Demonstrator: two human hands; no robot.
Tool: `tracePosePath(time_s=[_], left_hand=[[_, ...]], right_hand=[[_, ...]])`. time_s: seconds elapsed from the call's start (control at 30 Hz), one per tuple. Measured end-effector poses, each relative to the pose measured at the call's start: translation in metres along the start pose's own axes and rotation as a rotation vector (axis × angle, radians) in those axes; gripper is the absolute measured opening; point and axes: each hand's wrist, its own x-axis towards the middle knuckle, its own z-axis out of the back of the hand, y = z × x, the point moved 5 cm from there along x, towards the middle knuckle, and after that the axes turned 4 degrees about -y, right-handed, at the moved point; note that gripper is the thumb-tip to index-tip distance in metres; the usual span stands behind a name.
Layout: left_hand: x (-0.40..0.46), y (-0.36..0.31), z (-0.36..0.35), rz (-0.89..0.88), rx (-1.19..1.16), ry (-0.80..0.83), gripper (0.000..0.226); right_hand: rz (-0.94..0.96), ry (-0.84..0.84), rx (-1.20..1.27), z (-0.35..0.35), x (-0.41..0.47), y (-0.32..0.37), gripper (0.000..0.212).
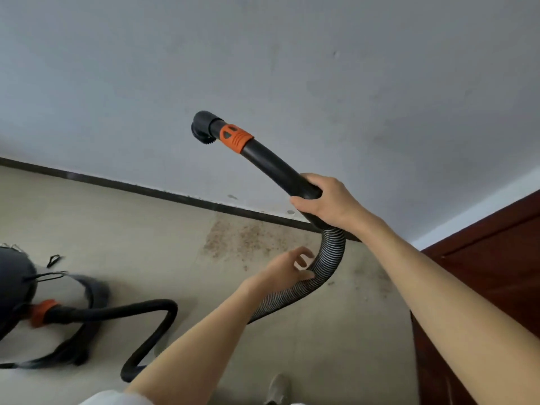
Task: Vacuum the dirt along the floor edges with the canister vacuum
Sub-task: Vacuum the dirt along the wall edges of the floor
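My right hand [330,201] grips the black curved handle tube [271,162] of the vacuum and holds it raised in front of the wall. An orange collar [235,137] joins the tube to a small black nozzle [203,127] at its tip. My left hand [287,266] reaches to the ribbed hose [328,258] just below, fingers spread and touching it. The hose loops down over the floor to the dark canister [14,290] at the left edge. Brown dirt [245,238] lies scattered on the floor against the dark baseboard [146,190].
A grey-white wall [263,68] fills the upper view. A dark red wooden door [482,273] stands at the right. Black cord and straps [73,346] lie beside the canister. A shoe [279,388] shows at the bottom on the beige floor [102,229].
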Motion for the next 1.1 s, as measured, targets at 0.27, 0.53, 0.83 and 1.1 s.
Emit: tracePosePath(time_s=[0.27, 0.53, 0.83, 1.1], left_hand=[[0.016, -0.06, 0.037, 0.055, -0.842, -0.12, 0.066], [0.045, -0.169, 0.033, -0.033, -1.175, -0.205, 0.023], [0.043, -0.192, 0.054, -0.06, -1.023, -0.426, 0.025], [0.027, -0.167, 0.103, -0.11, -1.161, -0.433, 0.017]], right_hand=[[-0.024, -0.048, -0.126, 0.084, -0.049, -0.088, 0.035], [0.013, -0.141, -0.103, 0.124, -0.077, -0.12, 0.039], [-0.284, -0.357, 0.478, 0.051, -0.094, -0.179, 0.06], [-0.204, -0.083, 0.432, 0.054, -0.054, -0.142, 0.025]])
